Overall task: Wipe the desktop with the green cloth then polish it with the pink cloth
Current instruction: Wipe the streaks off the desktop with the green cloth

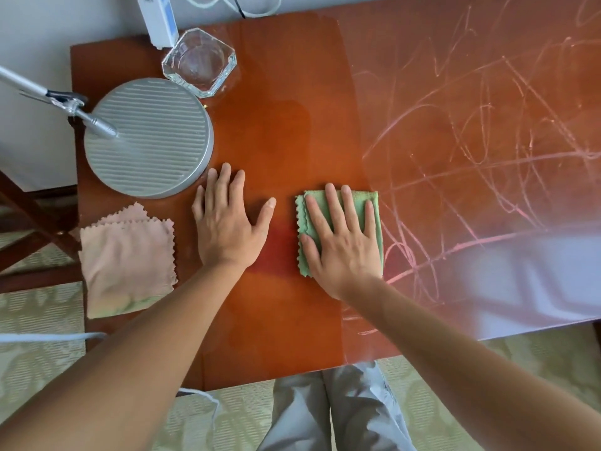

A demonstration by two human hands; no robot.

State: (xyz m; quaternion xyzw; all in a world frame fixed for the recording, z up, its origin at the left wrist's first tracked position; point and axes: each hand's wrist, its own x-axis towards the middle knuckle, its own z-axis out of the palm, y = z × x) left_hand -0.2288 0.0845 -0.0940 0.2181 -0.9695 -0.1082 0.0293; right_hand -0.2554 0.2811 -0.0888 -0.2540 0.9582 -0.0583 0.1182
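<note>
Fingers [335, 209] of the right hand [344, 245] lay spread and straight, pressing the folded green cloth [357, 203] flat on the bench [286, 131]. The left hand [227, 222] rested beside it, fingers splayed on bare wood. The pink cloth [126, 255] lay near the bench's left edge.

The one camera sat on my head, close above the desktop [286, 131], and looked forward and steeply down, with the desktop's near edge below me.
</note>
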